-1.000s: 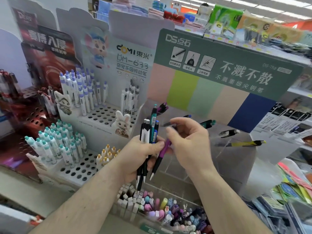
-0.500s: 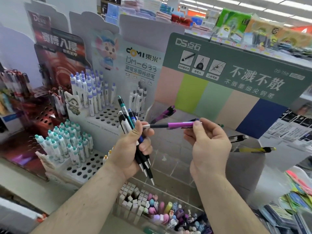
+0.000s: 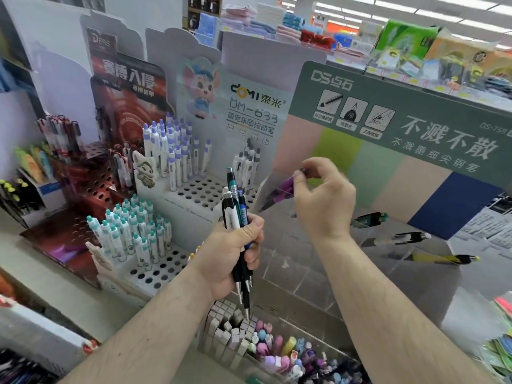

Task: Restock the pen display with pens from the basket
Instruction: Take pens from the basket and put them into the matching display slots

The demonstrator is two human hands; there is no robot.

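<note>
Nearest me, low in view, a clear bin of erasers and pastel caps; not part of this job

My left hand is wrapped round a bundle of pens, tips down, clickers up: one teal, one blue, one white-and-black that I can tell, perhaps more hidden in the fist. Firm wrap, thumb across the barrels. The basket itself is out of frame

My right hand is up at the left end of the clear display, thumb and forefinger pinching the clicker end of a purple pen. The pen slants down and left, tip first, into the leftmost slot, under the pink stripe of the backing card. Another purple pen seems to lie beside it; I cannot separate them cleanly through the plastic

Further right, a teal pen, a black pen and a yellow pen each lie in their own slots, one apiece, so those run low

Judgement on the step: the purple pen looks partly seated, not yet released. Do it well by keeping the pinch light, sliding along the slot's slant till the tip bottoms, then letting go without dragging the neighbour. Match colour to stripe. Keep the bundle clear of the display's edge

Beyond: the white pen stand, shelves behind, blurred
</note>
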